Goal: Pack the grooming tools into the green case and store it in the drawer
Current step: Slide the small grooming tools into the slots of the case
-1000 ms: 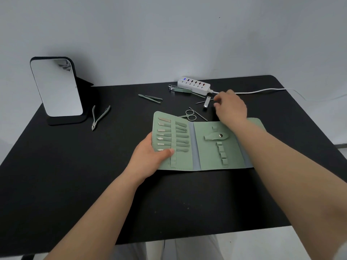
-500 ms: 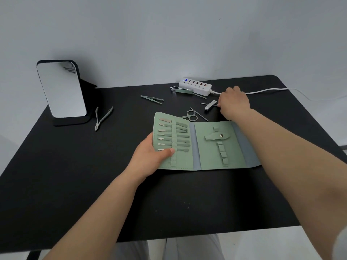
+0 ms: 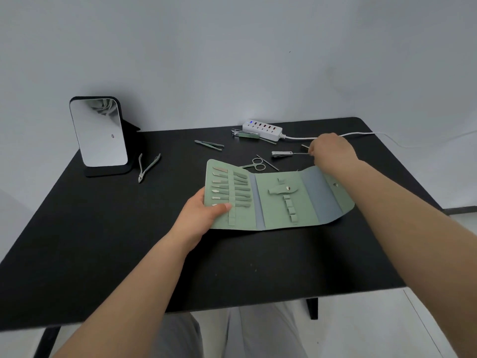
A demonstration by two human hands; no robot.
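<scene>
Head view: matte black counter (image 3: 103, 254) against a grey wall. The green case (image 3: 273, 202) lies unfolded, soft and flat, its left panel's loops holding slim metal tools. Left hand (image 3: 204, 215) pinches that panel's edge. Right hand (image 3: 331, 151), fingers curled, apparently pinches a thin tool beside the steel nail clipper (image 3: 281, 154).

Both forearms are bare from the bottom edge all the way up, no sleeves, no watch, no rings on the left hand (image 3: 204, 215) or the right hand (image 3: 331, 151). Down at six o'clock, under the table edge, the lap shows light grey trousers (image 3: 232, 334), plain fabric, softly creased.
</scene>
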